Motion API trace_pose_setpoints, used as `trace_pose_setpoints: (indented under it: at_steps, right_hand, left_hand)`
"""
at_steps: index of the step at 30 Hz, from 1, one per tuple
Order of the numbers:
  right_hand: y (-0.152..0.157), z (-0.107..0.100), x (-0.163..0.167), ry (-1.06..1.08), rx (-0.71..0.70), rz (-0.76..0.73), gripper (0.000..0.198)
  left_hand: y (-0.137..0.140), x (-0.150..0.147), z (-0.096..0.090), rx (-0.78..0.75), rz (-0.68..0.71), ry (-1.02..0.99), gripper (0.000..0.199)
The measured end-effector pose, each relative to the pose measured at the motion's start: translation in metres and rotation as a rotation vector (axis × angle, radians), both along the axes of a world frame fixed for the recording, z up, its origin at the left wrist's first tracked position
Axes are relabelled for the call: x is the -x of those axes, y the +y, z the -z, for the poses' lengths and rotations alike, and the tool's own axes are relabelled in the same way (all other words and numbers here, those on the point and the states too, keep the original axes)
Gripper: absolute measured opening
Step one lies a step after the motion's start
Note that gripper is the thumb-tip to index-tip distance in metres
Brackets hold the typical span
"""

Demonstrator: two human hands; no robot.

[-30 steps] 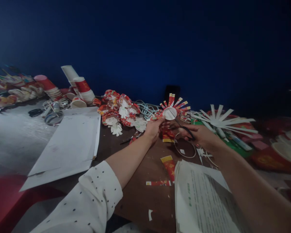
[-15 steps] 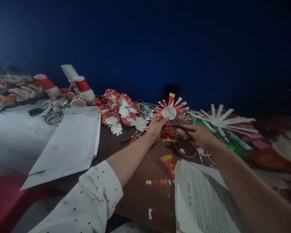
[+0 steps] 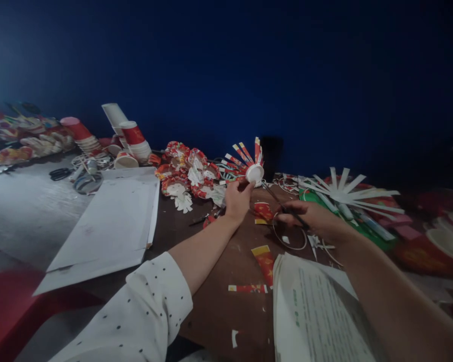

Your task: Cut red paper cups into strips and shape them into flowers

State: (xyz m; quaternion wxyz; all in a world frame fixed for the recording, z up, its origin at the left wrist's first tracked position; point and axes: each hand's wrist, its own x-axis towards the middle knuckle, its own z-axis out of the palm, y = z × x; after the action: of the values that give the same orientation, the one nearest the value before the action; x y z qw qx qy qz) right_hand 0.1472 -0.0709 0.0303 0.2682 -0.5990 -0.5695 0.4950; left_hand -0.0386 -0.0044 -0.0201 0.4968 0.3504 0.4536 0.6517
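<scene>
Here, a red paper cup (image 3: pixel 255 174) snipped into splayed strips stands raised over our brown worktop (image 3: pixel 211 271), its white base pinched in our left hand (image 3: pixel 238 201). Our right hand (image 3: pixel 313 217) grips scissors (image 3: pixel 300 220), their tip near that base; rightward, white fanned strips (image 3: pixel 342 193) lie on green material (image 3: pixel 377 237).

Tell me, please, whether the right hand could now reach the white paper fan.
Probably yes: the white paper fan lies near the right hand with nothing visible between, though the scissors it holds may need putting down first.
</scene>
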Motion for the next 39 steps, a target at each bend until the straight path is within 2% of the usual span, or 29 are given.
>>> trace_pose_setpoints:
  at_steps: [2, 4, 8, 12, 14, 16, 17, 19, 21, 23, 24, 26, 30, 32, 36, 39]
  right_hand:
    - [0.002, 0.001, -0.005, -0.040, -0.044, 0.060, 0.050]
    - [0.006, 0.001, -0.011, -0.170, -0.114, 0.105, 0.052]
    - [0.009, -0.002, -0.020, -0.739, -0.244, 0.117, 0.053]
    - [0.002, -0.009, -0.016, -1.138, -0.166, 0.026, 0.052]
    - [-0.002, -0.011, -0.011, -1.243, -0.129, 0.017, 0.046]
    - [-0.004, -0.011, -0.006, -1.279, -0.167, 0.044, 0.041]
    - [-0.005, -0.009, -0.004, -1.250, -0.220, 0.065, 0.039]
    - [-0.004, -0.004, 0.004, -1.044, -0.375, 0.109, 0.038]
    - [-0.003, 0.005, 0.016, -0.638, -0.539, 0.123, 0.039]
    - [-0.003, 0.017, 0.029, -0.223, -0.588, 0.067, 0.040]
    - [-0.004, 0.023, 0.035, -0.091, -0.580, 0.063, 0.039]
    - [-0.006, 0.034, 0.046, 0.043, -0.556, 0.138, 0.035]
    - [-0.008, 0.047, 0.056, 0.396, -0.517, 0.286, 0.029]
    - [-0.006, 0.049, 0.055, 0.575, -0.438, 0.418, 0.025]
    - [0.004, 0.048, 0.050, 0.767, -0.289, 0.616, 0.015]
    - [0.009, 0.042, 0.046, 0.940, -0.122, 0.725, 0.008]
  left_hand:
    - [-0.002, 0.001, 0.000, -0.089, -0.094, 0.132, 0.016]
    - [-0.004, 0.002, 0.000, -0.157, -0.140, 0.250, 0.014]
    - [-0.004, 0.001, 0.001, -0.279, -0.144, 0.476, 0.011]
    - [-0.003, 0.001, 0.005, -0.373, -0.168, 0.716, 0.010]
    - [-0.003, 0.000, 0.007, -0.414, -0.182, 0.787, 0.013]
    - [-0.003, -0.001, 0.010, -0.465, -0.196, 0.837, 0.015]
    - [-0.003, -0.001, 0.011, -0.494, -0.204, 0.859, 0.015]
    - [-0.005, -0.002, 0.014, -0.561, -0.210, 0.905, 0.013]
    - [-0.007, -0.004, 0.015, -0.649, -0.188, 0.950, 0.011]
    - [-0.012, -0.005, 0.015, -0.754, -0.144, 0.981, 0.012]
    - [-0.014, -0.005, 0.015, -0.803, -0.122, 0.995, 0.012]
    - [-0.018, -0.006, 0.014, -0.865, -0.089, 1.043, 0.012]
    - [-0.027, -0.007, 0.008, -0.873, -0.057, 1.187, 0.013]
    - [-0.032, -0.009, 0.006, -0.888, -0.023, 1.233, 0.017]
    - [-0.042, -0.014, 0.003, -0.944, 0.078, 1.201, 0.020]
    - [-0.047, -0.017, 0.005, -0.877, 0.136, 1.120, 0.016]
